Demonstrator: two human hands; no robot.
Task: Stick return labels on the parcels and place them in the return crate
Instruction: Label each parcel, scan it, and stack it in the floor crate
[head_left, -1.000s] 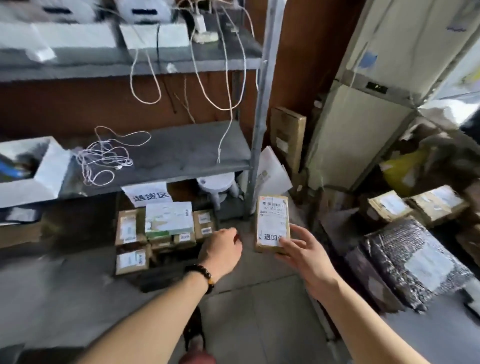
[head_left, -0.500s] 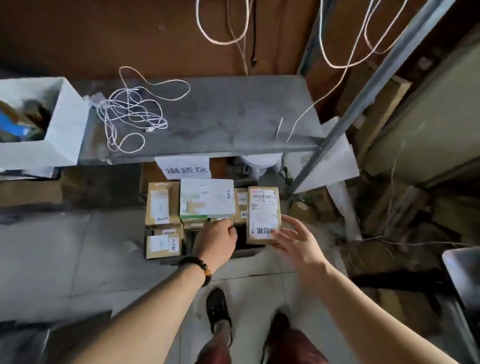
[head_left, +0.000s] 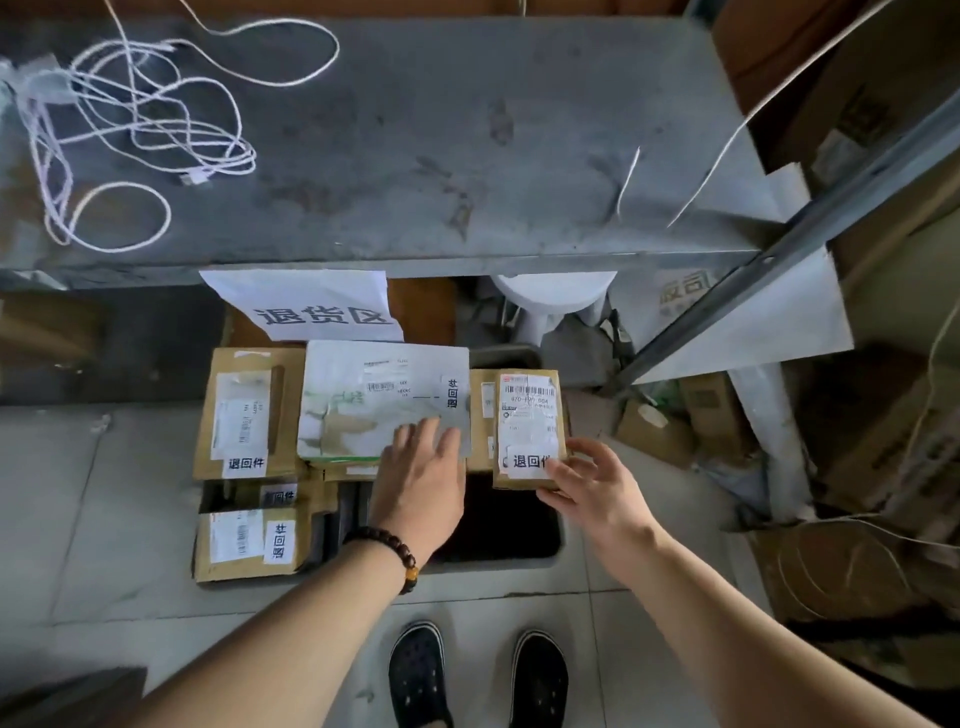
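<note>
Right hand (head_left: 597, 493) pinches labelled parcel (head_left: 530, 415) by lower corner, over crate (head_left: 498, 564), right side. Left hand (head_left: 421, 478) flat on white mailer (head_left: 374, 395) beside it, fingers straight

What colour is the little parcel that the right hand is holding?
The parcel is brown cardboard with white labels, held by the right hand; head view.

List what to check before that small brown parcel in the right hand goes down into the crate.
1. Return label on the small brown cardboard parcel: white sticker at its near end, ok.
2. Grip: right hand fingers pinch the parcel's near end, ok.
3. Room in the dark plastic crate: dark gap under the parcel, ok.
4. Left hand clear of that gap: rests flat on the white plastic mailer beside it, ok.
5. Gap's depth and floor: cannot tell.
</note>
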